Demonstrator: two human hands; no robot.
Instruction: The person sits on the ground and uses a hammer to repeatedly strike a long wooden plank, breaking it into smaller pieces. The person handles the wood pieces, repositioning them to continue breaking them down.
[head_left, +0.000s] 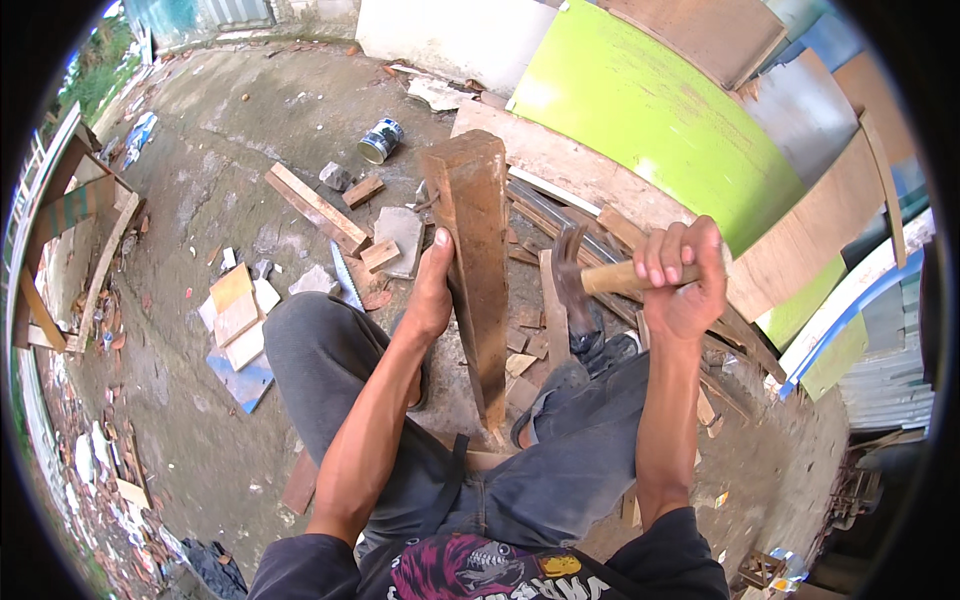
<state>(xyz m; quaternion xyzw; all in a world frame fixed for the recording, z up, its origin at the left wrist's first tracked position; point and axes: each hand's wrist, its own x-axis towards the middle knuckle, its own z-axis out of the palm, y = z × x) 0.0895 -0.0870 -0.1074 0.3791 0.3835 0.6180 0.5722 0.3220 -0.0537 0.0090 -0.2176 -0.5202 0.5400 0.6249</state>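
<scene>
The left hand (432, 295) wraps the beam (474, 265), which stands upright between the knees; the right hand (682, 275) is fisted on the hammer (590, 275) (head beside the beam). Best keep the beam braced and strike squarely, clear of the thumb.

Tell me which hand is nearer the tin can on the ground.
Left. The left hand grips the wooden post, below the tin can; the right hand holds the hammer, farther off.
</scene>
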